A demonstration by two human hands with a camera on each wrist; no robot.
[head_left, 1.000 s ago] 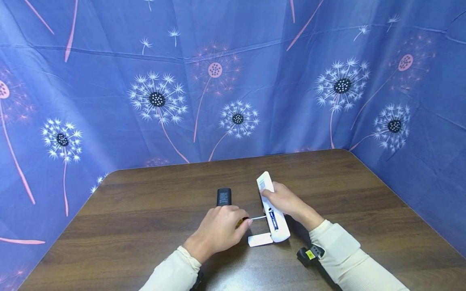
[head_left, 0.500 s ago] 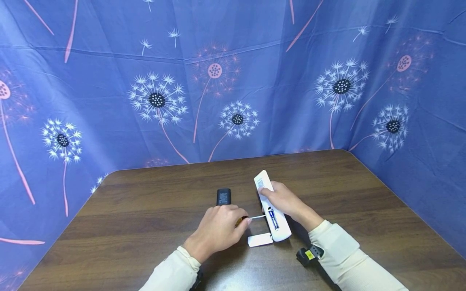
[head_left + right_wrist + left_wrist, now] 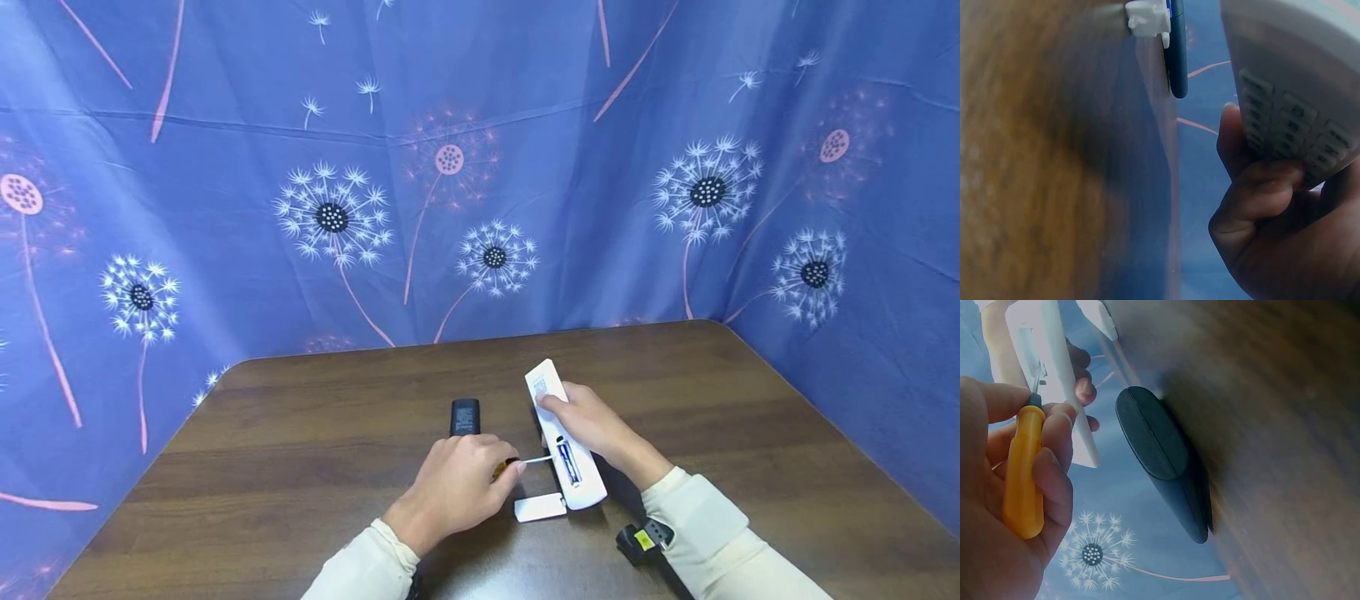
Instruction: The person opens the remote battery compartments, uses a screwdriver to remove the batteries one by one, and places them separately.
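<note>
My left hand [image 3: 457, 492] grips a screwdriver [image 3: 1024, 469] by its yellow-orange handle, with thumb and index finger near the black collar. The thin shaft reaches the open battery compartment of a white remote control [image 3: 553, 423]; exact contact at the tip is too small to tell. A blue battery [image 3: 570, 465] lies in that compartment. My right hand [image 3: 597, 427] holds the remote back side up, its thumb on the back. From below, the right wrist view shows fingers curled against the remote's keypad [image 3: 1285, 122]. Just below the compartment lies a small white cover [image 3: 540, 507].
A black oblong block [image 3: 465, 415] with a printed label lies on the wooden table [image 3: 300, 450] just beyond my left hand. Behind the table's far edge hangs a blue dandelion-print cloth [image 3: 420, 217]. A black wrist strap device [image 3: 641, 540] sits at my right cuff.
The whole head view has shifted slightly, with everything lower in the picture. Early on, the remote's top end leaned a little left. Both hands keep their holds, and the screwdriver stays at the compartment.
</note>
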